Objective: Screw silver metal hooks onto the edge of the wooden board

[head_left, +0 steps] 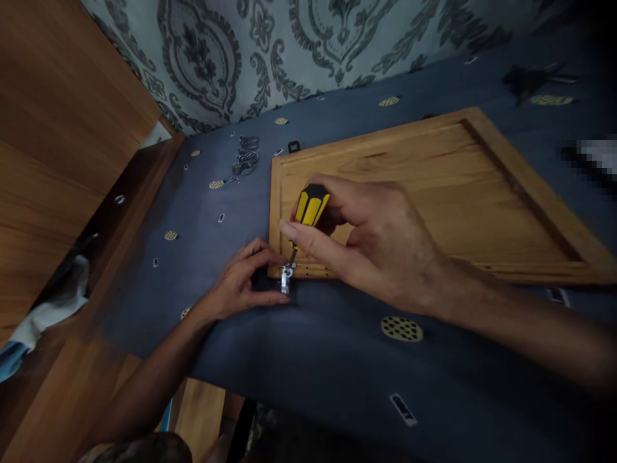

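In my right hand (380, 238) is a screwdriver (311, 207) with a yellow and black handle, its shaft pointing down and slightly left. The tip meets a small metal hinge (286, 280) at the near left corner of a wooden panel (409, 173). Thumb and fingers of my left hand (248, 276) close around the hinge from the left, steadying it against the panel's edge. The panel lies flat, with a raised frame and several small dark holes along its near edge. Exactly where the tip sits on the hinge is too small to make out.
Blue patterned cloth (308, 360) covers the surface beneath the panel. Several metal pieces (245, 157) lie beyond its left side. A dark tool (530, 80), blurred, lies at the far right. Wooden furniture (58, 128) stands on the left; patterned fabric (270, 51) hangs behind.
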A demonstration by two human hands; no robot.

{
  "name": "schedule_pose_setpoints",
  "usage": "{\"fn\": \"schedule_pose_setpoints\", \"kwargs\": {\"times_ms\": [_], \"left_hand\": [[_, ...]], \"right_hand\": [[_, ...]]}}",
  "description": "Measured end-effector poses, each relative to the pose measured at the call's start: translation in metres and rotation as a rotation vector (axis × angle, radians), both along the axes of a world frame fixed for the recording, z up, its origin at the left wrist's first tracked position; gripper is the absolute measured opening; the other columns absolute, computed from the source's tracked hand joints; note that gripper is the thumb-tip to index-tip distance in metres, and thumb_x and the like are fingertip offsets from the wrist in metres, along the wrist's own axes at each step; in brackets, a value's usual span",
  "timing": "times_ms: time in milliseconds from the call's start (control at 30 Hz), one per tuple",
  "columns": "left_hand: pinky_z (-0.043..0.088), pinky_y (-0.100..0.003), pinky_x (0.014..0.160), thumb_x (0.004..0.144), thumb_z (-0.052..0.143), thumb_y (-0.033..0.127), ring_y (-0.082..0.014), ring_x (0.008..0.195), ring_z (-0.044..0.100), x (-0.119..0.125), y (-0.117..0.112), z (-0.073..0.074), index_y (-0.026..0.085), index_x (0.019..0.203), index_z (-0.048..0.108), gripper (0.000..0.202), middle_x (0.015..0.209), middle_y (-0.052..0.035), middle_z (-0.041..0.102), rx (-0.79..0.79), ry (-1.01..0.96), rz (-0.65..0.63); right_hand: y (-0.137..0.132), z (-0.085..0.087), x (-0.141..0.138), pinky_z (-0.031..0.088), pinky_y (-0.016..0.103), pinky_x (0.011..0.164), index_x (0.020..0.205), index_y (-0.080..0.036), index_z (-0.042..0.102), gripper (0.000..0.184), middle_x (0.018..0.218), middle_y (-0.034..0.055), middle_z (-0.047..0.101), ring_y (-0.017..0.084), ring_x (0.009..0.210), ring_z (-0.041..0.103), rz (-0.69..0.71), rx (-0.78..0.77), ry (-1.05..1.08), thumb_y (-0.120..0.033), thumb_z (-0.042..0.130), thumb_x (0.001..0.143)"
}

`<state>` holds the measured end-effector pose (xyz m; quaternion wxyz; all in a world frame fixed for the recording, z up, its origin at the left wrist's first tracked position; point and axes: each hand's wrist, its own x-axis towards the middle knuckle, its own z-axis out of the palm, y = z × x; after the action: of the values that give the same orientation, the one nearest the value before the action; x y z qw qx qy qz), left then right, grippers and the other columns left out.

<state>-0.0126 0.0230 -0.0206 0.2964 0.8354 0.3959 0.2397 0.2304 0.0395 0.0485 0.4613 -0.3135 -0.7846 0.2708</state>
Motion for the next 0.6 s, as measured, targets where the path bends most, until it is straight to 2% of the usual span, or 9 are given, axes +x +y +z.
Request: {"fn": "schedule_pose_setpoints", "kwargs": {"times_ms": [333, 600], "left_hand": [[0.051, -0.042, 0.1, 0.083, 0.076, 0.066, -0.0264, 0.106, 0.062, 0.0, 0.0, 0.001, 0.022, 0.12, 0.071, 0.058, 0.109, -0.0077, 0.064, 0.017, 0.014, -0.006], [0.053, -0.039, 0.095, 0.083, 0.078, 0.063, -0.0254, 0.104, 0.062, 0.001, 0.0, 0.0, 0.021, 0.121, 0.07, 0.057, 0.109, -0.0076, 0.064, 0.024, 0.003, -0.01]], "right_hand": [[0.003, -0.008, -0.002, 0.04, 0.029, 0.052, 0.081, -0.024, 0.046, 0.025, 0.065, -0.0057, 0.054, 0.012, 0.055, 0.054, 0.031, 0.034, -0.007, -0.03, 0.063, 0.099], [0.005, -0.014, -0.003, 0.04, 0.028, 0.053, 0.081, -0.024, 0.049, 0.024, 0.067, -0.0047, 0.058, 0.013, 0.056, 0.055, 0.048, 0.019, 0.0, -0.031, 0.062, 0.099]]}}
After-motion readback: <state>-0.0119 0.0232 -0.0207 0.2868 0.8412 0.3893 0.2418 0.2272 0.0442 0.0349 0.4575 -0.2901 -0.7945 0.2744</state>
